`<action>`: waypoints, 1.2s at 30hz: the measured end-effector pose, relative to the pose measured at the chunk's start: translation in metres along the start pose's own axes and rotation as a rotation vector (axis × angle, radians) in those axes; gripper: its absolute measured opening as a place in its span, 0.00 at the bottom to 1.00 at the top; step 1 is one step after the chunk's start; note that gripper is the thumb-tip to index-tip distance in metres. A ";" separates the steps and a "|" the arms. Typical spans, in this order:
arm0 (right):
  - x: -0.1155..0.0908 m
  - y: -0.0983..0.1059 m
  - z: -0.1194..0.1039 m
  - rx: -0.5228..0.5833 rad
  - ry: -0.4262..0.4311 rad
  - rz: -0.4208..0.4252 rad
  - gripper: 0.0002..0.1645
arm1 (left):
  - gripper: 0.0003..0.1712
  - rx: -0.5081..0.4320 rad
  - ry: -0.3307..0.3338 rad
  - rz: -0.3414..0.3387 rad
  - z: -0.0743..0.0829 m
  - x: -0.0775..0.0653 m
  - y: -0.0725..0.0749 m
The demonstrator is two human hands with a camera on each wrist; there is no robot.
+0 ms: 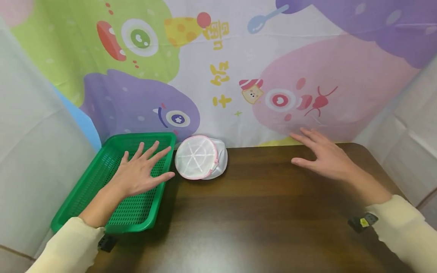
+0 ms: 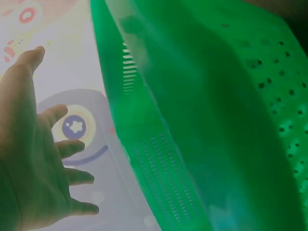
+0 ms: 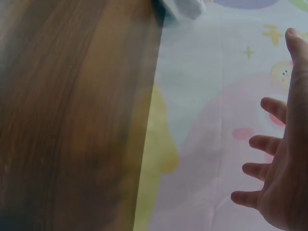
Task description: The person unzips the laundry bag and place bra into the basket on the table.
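Observation:
My left hand [image 1: 138, 174] hovers over a green plastic basket [image 1: 158, 193], its fingers spread and nothing in them. In the left wrist view the same hand [image 2: 38, 154] appears beside the basket's slotted wall [image 2: 163, 159]. Right of the basket lies a round white mesh laundry bag [image 1: 196, 157] with pink trim and a zipper, on top of some white material [image 1: 222, 159]. My right hand [image 1: 324, 155] is held above the table's right part, fingers extended and holding nothing. The right wrist view shows that hand [image 3: 274, 163] at the frame's right edge.
The brown wooden table [image 1: 259, 220] spans the space below the hands. A curtain with cartoon monsters [image 1: 235, 125] hangs along its back edge. Pale panels [image 1: 27, 125] stand at the left and right sides.

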State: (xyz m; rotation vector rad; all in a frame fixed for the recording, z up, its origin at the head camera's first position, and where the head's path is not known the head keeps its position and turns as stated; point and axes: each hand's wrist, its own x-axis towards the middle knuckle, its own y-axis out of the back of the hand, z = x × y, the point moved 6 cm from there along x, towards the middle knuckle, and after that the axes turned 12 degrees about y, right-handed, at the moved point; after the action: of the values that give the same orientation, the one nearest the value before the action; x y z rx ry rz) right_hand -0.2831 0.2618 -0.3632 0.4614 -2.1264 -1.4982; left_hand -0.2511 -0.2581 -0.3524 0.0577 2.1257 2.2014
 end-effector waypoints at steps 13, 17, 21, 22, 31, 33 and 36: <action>0.018 -0.017 -0.014 0.158 0.019 0.019 0.50 | 0.52 -0.008 -0.015 0.007 0.012 0.008 -0.004; 0.024 -0.022 -0.017 0.208 0.032 0.026 0.49 | 0.52 -0.036 0.008 -0.005 0.016 0.010 -0.005; 0.030 -0.027 -0.019 0.264 0.036 0.034 0.47 | 0.51 -0.064 0.049 -0.014 0.020 0.012 -0.004; 0.032 -0.028 -0.020 0.279 0.040 0.040 0.47 | 0.52 -0.073 0.058 -0.017 0.021 0.013 -0.004; 0.044 -0.038 -0.032 0.398 0.034 0.122 0.47 | 0.50 -0.129 0.087 -0.029 0.031 0.015 -0.006; 0.047 -0.042 -0.033 0.436 0.022 0.129 0.47 | 0.50 -0.139 0.078 -0.030 0.033 0.015 -0.006; 0.053 -0.048 -0.037 0.504 0.013 0.132 0.45 | 0.49 -0.170 0.051 -0.036 0.037 0.016 -0.007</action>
State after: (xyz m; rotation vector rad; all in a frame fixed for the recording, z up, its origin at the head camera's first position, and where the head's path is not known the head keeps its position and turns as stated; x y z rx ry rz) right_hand -0.3057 0.1891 -0.3879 0.4875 -2.4658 -0.8753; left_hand -0.2635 -0.2195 -0.3581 -0.0467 1.9383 2.3767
